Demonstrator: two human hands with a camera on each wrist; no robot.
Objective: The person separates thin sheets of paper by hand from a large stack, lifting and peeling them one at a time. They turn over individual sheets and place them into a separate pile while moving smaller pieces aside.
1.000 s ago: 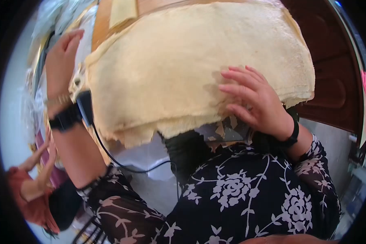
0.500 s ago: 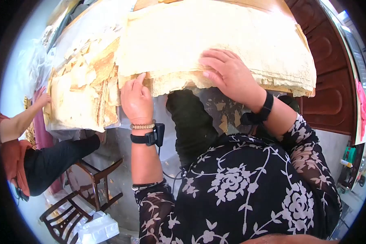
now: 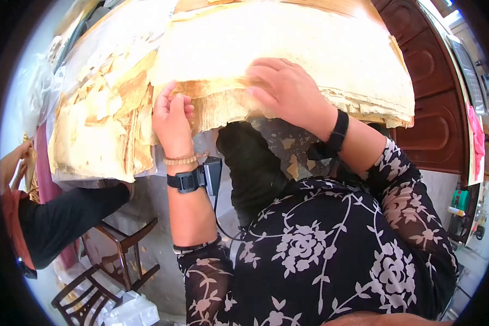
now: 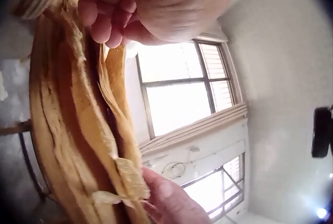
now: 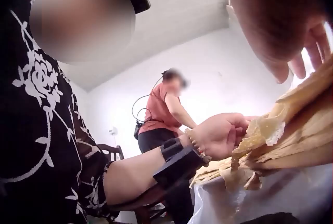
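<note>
A stack of thin, pale yellow-brown sheets [image 3: 358,60] with ragged edges lies in front of me. At its near left edge my left hand [image 3: 174,119] pinches the top sheet's border between curled fingers and thumb. In the right wrist view that left hand [image 5: 223,133] holds a torn flap [image 5: 268,130]. My right hand [image 3: 293,92] lies over the near edge, fingers extended and blurred, thumb at the border. The left wrist view puts its thumb right beside a small loose flap [image 4: 130,177]. Between the hands a darker strip [image 3: 217,89] shows along the edge.
A second pile of broken, browner sheets [image 3: 98,125] lies left. Another person [image 5: 164,109] works there. A wooden chair [image 3: 87,288] stands lower left, dark wooden panels [image 3: 432,127] at right. A cable [image 3: 223,231] runs from the left wrist camera.
My left hand came down from above the stack's left side to its near edge, then shifted slightly up and left. The right hand slid left, and a darker edge strip now shows.
</note>
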